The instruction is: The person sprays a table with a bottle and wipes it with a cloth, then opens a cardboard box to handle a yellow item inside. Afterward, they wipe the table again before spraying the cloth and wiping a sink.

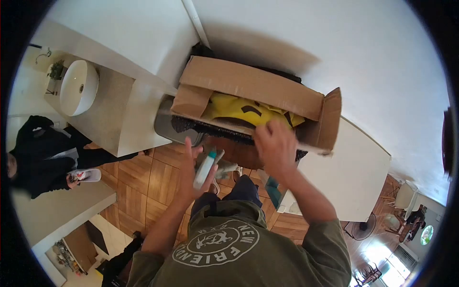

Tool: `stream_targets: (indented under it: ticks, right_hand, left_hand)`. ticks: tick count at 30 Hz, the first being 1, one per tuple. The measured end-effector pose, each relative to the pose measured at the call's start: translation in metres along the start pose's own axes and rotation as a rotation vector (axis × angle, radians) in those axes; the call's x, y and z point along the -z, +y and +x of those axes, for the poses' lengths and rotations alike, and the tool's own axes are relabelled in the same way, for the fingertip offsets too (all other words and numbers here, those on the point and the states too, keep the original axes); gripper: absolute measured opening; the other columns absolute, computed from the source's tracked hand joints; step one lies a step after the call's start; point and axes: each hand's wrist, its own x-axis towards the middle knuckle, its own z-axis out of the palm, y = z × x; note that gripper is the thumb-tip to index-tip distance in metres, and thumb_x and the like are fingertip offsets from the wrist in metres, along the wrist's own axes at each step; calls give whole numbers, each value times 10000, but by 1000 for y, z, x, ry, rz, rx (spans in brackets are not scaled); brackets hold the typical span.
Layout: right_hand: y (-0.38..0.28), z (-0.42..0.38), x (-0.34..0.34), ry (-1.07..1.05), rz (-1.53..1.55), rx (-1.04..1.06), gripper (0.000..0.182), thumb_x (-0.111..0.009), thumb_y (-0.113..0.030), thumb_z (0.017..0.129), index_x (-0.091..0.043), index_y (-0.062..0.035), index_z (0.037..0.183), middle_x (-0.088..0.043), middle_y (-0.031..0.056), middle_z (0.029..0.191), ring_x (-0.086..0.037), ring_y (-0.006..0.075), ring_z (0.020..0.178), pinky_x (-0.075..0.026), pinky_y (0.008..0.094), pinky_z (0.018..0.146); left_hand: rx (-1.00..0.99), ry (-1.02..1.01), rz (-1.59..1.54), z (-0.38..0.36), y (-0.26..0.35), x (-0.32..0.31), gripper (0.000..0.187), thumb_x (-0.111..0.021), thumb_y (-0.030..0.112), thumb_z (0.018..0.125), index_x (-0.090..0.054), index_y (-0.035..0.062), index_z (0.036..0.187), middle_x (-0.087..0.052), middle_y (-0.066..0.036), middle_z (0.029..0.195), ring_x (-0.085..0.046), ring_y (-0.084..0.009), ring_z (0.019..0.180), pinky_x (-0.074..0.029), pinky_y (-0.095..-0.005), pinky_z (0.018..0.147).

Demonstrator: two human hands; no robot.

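In my left hand (pixel 189 174) is a slim white bottle or tube with a teal tip (pixel 205 170), held upright across the palm with the fingers around it. My right hand (pixel 276 146), slightly blurred, is at the front edge of an open cardboard box (pixel 253 79), its fingers curled together; what they pinch, if anything, is hidden. Inside the box lies a yellow item with black markings (pixel 251 111), partly covered by the flaps and my right fingers. Dark shaggy material (pixel 210 130) shows under the box's front edge.
A grey bin (pixel 165 119) stands left of the box. To the right is a white cabinet top (pixel 342 172). A person in dark clothes (pixel 48 155) at the left holds a phone-like object (pixel 87 175), near a counter with a white basin (pixel 79 88). A fan (pixel 362 227) stands at right.
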Motion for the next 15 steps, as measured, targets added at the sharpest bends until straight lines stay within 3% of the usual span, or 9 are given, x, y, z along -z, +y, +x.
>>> stream_targets:
  ticks: [2, 4, 7, 10, 15]
  right_hand:
    - [-7, -25, -5, -1, -8, 25, 210, -658, -115, 708, -596, -95, 908, -538, 98, 910, -559, 282, 848, -461, 386, 679]
    - [-11, -39, -9, 22, 10, 22, 209, -642, -105, 697, -596, -100, 900, -537, 92, 917, -553, 272, 854, -456, 387, 679]
    - [-19, -43, -5, -14, 71, -6, 217, -640, -100, 696, -607, -86, 910, -544, 96, 930, -550, 269, 863, -456, 394, 688]
    - [-18, -43, -3, -57, 105, -14, 204, -651, -117, 728, -609, -66, 921, -550, 98, 940, -551, 282, 871, -462, 402, 717]
    - [16, -35, 11, -359, 349, -14, 218, -660, -243, 808, -646, -48, 904, -568, 104, 962, -535, 301, 949, -465, 418, 773]
  left_hand:
    - [85, -36, -73, -8, -2, -4, 984, -725, 142, 831, -52, 12, 1537, -493, -290, 1268, -555, -367, 1154, -466, -441, 922]
    - [60, -70, -35, -8, 13, -2, 949, -700, 107, 839, -65, 15, 1538, -496, -261, 1275, -557, -334, 1161, -456, -452, 953]
    - [-78, -172, 183, 17, 27, 0, 870, -716, 110, 823, -182, 16, 1503, -514, -273, 1226, -553, -383, 1149, -454, -449, 958]
    - [-48, -194, 186, 17, 16, 1, 753, -741, 114, 799, -310, 20, 1410, -520, -267, 1221, -554, -402, 1123, -457, -446, 950]
    - [30, -244, 301, 7, 4, 6, 668, -769, 112, 771, -397, 22, 1318, -535, -229, 1209, -557, -377, 1115, -456, -439, 945]
